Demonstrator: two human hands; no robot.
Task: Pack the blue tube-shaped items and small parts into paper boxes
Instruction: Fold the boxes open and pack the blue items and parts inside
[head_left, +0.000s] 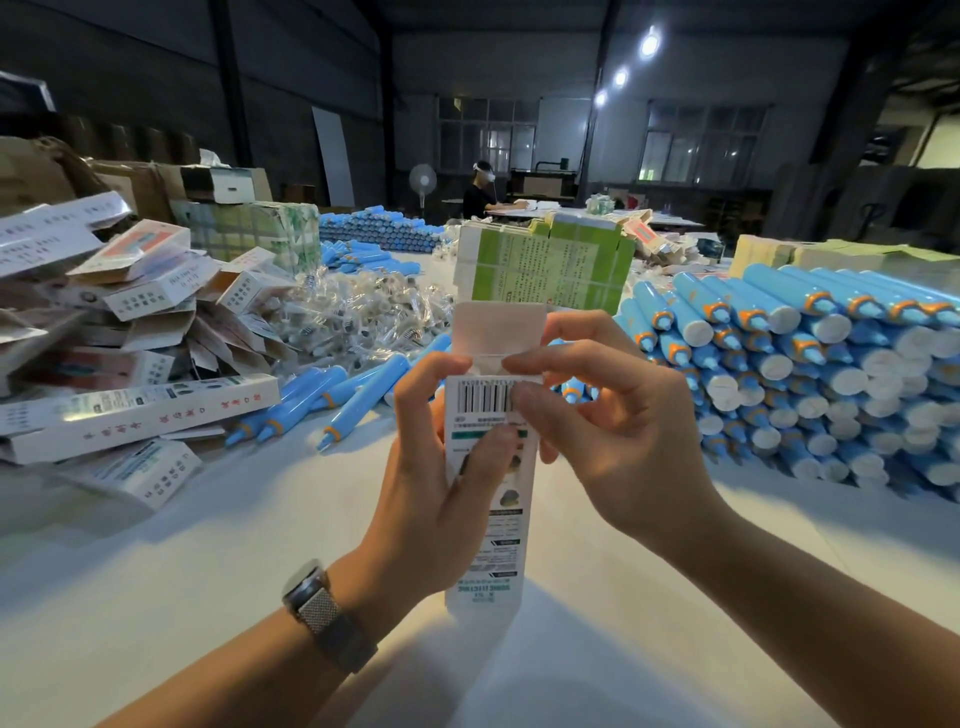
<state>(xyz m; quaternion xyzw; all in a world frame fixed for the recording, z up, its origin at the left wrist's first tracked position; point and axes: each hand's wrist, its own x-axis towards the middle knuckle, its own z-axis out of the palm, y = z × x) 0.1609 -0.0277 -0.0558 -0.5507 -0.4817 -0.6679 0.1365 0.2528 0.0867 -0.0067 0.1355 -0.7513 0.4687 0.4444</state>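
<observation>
I hold a long white paper box (493, 540) upright over the table, its top flap standing open. My left hand (441, 467) grips the box's middle from the left, fingers curled over its printed face. My right hand (597, 415) pinches the box's upper end near the barcode, thumb and fingers at the flap fold. Loose blue tubes (358, 400) with orange collars lie just behind the box. A large stack of blue tubes (810, 374) fills the right side. Small parts in clear bags (358, 317) are heaped behind the loose tubes.
A pile of packed white boxes (130, 364) lies at the left. Bundles of flat green cartons (550, 265) stand behind my hands. More blue tubes (379, 234) and brown cartons sit farther back. A person (480, 195) sits at a distant table. The white tabletop (260, 545) spreads below.
</observation>
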